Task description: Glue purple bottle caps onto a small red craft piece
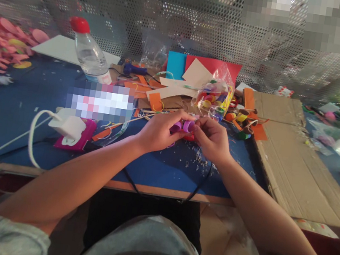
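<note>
Between my two hands, above the blue tabletop point(151, 169), is a purple curled strip point(188, 126) that forms small loops. My left hand point(163, 130) pinches it from the left, thumb and fingers closed. From the right, my right hand point(213, 138) has its fingertips closed at the strip's other side. A bit of red shows just under the hands, too covered to name. Pale shavings point(197, 161) lie scattered below my right hand. Behind the hands rests a clear plastic bag point(216, 96) with colourful curled pieces.
A red-capped bottle point(88, 53) and a white charger plug point(68, 125) in a magenta socket stand left. Cables run along the front edge. Orange paper, coloured sheets point(211, 67) and a blue-handled tool point(135, 70) lie behind. Cardboard point(298, 164) covers the right side, before a perforated metal screen.
</note>
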A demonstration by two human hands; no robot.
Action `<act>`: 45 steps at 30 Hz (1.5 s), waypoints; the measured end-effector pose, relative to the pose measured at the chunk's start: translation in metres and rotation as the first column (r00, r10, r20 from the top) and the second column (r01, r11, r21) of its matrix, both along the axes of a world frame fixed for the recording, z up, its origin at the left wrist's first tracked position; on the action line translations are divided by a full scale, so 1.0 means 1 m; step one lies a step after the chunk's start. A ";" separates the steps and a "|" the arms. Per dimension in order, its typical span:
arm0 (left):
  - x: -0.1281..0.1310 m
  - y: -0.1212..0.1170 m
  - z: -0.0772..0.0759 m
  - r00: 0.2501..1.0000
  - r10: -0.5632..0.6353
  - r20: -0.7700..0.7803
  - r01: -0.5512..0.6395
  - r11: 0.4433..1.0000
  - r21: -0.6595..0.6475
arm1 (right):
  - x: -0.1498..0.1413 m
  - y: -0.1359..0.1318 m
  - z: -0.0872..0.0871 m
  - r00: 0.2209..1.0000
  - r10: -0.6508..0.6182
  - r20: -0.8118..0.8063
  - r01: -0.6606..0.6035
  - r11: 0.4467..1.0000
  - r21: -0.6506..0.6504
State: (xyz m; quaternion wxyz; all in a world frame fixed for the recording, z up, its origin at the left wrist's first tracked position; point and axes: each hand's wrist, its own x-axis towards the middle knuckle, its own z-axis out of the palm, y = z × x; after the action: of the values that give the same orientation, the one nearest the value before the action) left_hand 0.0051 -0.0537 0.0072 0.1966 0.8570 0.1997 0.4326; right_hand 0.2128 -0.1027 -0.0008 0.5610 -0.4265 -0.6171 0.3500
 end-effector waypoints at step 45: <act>-0.001 -0.001 0.000 0.994 0.108 -0.009 -0.108 0.994 -0.019 | -0.002 -0.002 0.000 0.994 0.063 -0.087 -0.062 0.998 0.016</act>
State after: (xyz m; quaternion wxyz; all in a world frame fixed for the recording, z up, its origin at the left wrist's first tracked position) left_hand 0.0041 -0.0544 0.0069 0.1806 0.8448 0.2508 0.4369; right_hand 0.2110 -0.1052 -0.0009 0.5790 -0.3874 -0.6073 0.3819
